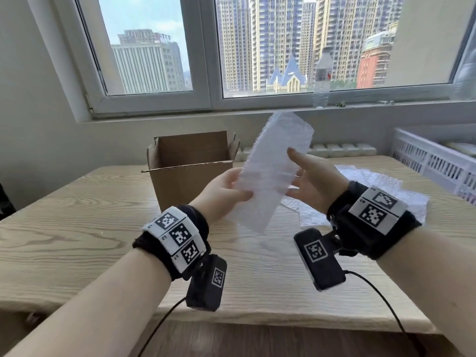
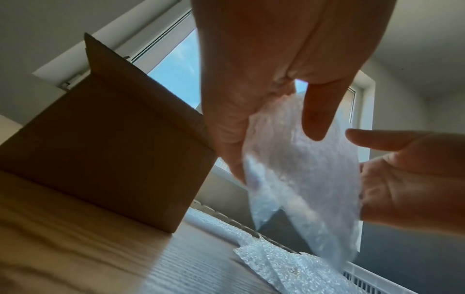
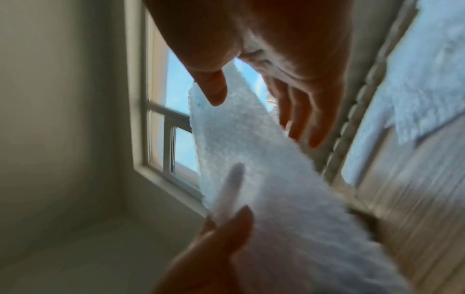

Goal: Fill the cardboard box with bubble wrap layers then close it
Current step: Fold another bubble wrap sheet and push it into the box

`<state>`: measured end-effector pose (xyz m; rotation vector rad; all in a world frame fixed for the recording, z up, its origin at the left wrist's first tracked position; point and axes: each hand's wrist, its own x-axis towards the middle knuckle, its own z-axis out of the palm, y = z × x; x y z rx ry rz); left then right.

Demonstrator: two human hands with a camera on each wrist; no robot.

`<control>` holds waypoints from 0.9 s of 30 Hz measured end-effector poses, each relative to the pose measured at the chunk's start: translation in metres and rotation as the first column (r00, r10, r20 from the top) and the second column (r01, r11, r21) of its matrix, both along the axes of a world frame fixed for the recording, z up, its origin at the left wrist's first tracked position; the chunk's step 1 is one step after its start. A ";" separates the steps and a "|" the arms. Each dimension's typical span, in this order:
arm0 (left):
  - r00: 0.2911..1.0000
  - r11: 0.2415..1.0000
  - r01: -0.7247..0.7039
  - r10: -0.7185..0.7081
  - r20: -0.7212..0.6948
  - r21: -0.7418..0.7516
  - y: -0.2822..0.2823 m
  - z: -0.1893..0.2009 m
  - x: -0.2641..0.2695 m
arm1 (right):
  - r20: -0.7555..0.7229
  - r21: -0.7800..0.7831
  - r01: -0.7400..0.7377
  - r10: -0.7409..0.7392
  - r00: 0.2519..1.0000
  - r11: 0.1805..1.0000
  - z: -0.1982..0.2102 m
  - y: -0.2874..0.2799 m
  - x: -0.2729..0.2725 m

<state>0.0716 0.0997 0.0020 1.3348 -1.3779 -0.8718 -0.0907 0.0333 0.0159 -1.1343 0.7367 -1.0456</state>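
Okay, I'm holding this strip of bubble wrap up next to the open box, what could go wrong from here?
1. Only your left hand pinches the bubble wrap strip; your right hand is open beside it, so that grip may slip.
2. The strip looks longer than the cardboard box opening, so it may bunch or snag on the upright flaps.
3. Reaching in could nudge the light box across the table.

Box left of loose wrap
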 end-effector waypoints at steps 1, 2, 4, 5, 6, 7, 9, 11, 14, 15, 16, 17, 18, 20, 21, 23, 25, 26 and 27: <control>0.999 1.000 0.016 -0.017 0.029 0.024 -0.001 -0.001 0.000 | 0.048 0.004 0.000 0.000 0.999 1.000 -0.001 0.000 -0.001; 0.997 0.999 0.011 -0.013 0.078 0.031 -0.001 -0.002 -0.001 | 0.064 -0.012 0.021 -0.020 0.998 1.000 -0.002 -0.001 0.000; 0.984 0.999 -0.052 0.054 0.168 -0.018 -0.004 -0.004 -0.001 | 0.023 -0.087 0.038 -0.036 0.999 0.995 -0.004 -0.002 0.001; 0.974 0.993 -0.102 0.113 0.195 -0.065 -0.006 -0.005 0.000 | -0.021 -0.123 0.025 -0.027 0.999 0.992 -0.004 -0.001 0.003; 0.966 0.983 -0.140 0.163 0.201 -0.122 -0.007 -0.005 0.000 | -0.068 -0.149 0.004 -0.014 0.998 0.989 -0.004 0.001 0.003; 0.963 0.972 -0.165 0.195 0.188 -0.166 -0.008 -0.003 0.000 | -0.106 -0.163 -0.022 0.005 0.994 0.986 -0.004 0.003 0.004; 0.966 0.963 -0.193 0.220 0.139 -0.189 -0.009 -0.001 0.001 | -0.124 -0.169 -0.059 0.038 0.992 0.984 -0.003 0.007 0.005; 0.970 0.963 -0.209 0.227 0.091 -0.170 -0.009 0.001 0.000 | -0.089 -0.179 -0.013 -0.003 0.996 0.984 -0.003 0.008 0.006; 0.957 0.949 -0.271 0.283 0.058 -0.161 -0.011 0.002 0.001 | -0.100 -0.296 0.172 -0.210 0.973 0.939 -0.003 0.006 0.005; 0.952 0.942 -0.289 0.301 0.048 -0.170 -0.011 0.002 0.002 | -0.122 -0.346 0.193 -0.248 0.961 0.918 -0.004 0.006 0.005; 0.950 0.939 -0.294 0.307 0.048 -0.180 -0.010 0.002 0.002 | -0.151 -0.396 0.183 -0.261 0.953 0.900 -0.004 0.007 0.006; 0.953 0.940 -0.282 0.298 0.058 -0.191 -0.010 0.002 0.002 | -0.182 -0.443 0.160 -0.263 0.947 0.882 -0.005 0.008 0.007; 0.957 0.944 -0.261 0.280 0.071 -0.203 -0.009 0.002 0.002 | -0.212 -0.482 0.136 -0.265 0.941 0.865 -0.005 0.010 0.007; 0.966 0.948 -0.220 0.245 0.085 -0.231 -0.006 0.003 0.002 | -0.262 -0.539 0.098 -0.277 0.924 0.837 -0.005 0.012 0.008; 0.971 0.949 -0.200 0.226 0.083 -0.244 -0.006 0.003 0.002 | -0.288 -0.555 0.078 -0.279 0.916 0.828 -0.004 0.013 0.008; 0.976 0.953 -0.164 0.194 0.096 -0.254 -0.006 0.004 0.005 | -0.347 -0.580 0.036 -0.287 0.893 0.814 -0.005 0.011 0.006; 0.967 0.953 -0.152 0.198 0.158 -0.263 -0.005 0.005 0.008 | -0.404 -0.598 -0.006 -0.295 0.866 0.802 -0.004 0.011 0.006; 0.955 0.948 -0.157 0.217 0.203 -0.276 -0.005 0.005 0.008 | -0.429 -0.607 -0.021 -0.306 0.850 0.794 -0.004 0.012 0.006; 0.937 0.942 -0.163 0.241 0.252 -0.294 -0.005 0.006 0.009 | -0.454 -0.618 -0.033 -0.323 0.830 0.785 -0.004 0.011 0.007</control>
